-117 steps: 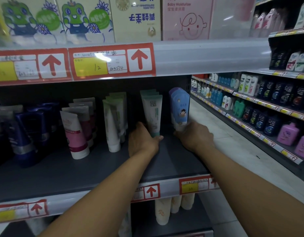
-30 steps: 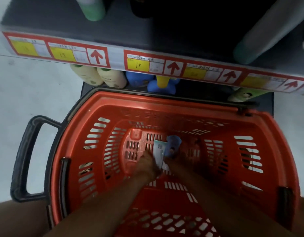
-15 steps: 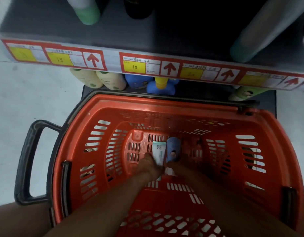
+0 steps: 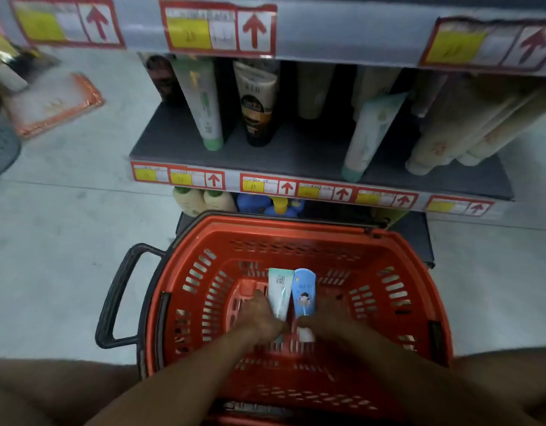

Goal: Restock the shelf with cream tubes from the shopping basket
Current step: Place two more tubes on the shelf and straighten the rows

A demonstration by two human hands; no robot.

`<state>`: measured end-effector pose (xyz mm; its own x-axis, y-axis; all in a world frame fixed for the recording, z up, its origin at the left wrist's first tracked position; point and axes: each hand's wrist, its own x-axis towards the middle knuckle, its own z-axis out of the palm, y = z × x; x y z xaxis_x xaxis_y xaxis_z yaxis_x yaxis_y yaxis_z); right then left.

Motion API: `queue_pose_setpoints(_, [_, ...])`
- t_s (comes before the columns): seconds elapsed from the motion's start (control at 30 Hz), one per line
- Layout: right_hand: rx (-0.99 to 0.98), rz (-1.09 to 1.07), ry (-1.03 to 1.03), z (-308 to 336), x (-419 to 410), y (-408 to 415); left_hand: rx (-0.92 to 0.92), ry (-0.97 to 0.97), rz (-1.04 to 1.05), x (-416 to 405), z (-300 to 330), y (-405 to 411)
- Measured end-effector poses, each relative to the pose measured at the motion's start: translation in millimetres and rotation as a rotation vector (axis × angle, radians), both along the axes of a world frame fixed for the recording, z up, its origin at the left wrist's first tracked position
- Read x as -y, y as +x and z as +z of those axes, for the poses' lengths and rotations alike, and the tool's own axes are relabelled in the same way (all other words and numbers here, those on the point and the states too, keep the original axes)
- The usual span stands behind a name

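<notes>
Both hands are down inside the red shopping basket (image 4: 299,238), near the middle of its floor. The left hand (image 4: 259,318) grips the lower end of a pale green cream tube (image 4: 279,295). The right hand (image 4: 327,321) grips the lower end of a blue cream tube (image 4: 304,295), and its white cap (image 4: 305,335) shows just under the fingers. The two tubes are side by side and touching. Their long axes run from the hands toward the far wall of the basket, so the flat crimped ends point at the shelf (image 4: 296,161). Each tube is already in the hand of its own side, so neither hand needs to cross. I judge that the coming move is a lift up and forward over the far rim, then turning each tube cap-down like the tubes (image 4: 204,103) already standing on the shelf.

The cap of the green tube is hidden under the left hand. The fingers that curl below the tubes are not visible. The picture is blurred by motion, and the print on the tubes is too small to read. The basket floor under the forearms is covered, so I cannot tell whether more tubes lie there.
</notes>
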<state>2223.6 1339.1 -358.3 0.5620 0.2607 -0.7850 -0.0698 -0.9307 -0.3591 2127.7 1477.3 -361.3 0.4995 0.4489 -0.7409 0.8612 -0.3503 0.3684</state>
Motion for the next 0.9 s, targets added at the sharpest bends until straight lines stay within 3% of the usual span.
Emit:
queue_pose_setpoints(0.17, [0.127, 0.076, 0.033, 50, 5, 16, 0.179, 0.043, 0.028, -3, 51, 5])
queue_pose_setpoints(0.5, [0.369, 0.014, 0.275, 170, 33, 27, 0.501, 0.169, -0.033, 12, 155, 19])
queue_pose_setpoints(0.9, [0.643, -0.173, 0.501, 276, 86, 45, 0.815, 0.243, -0.148, 66, 272, 68])
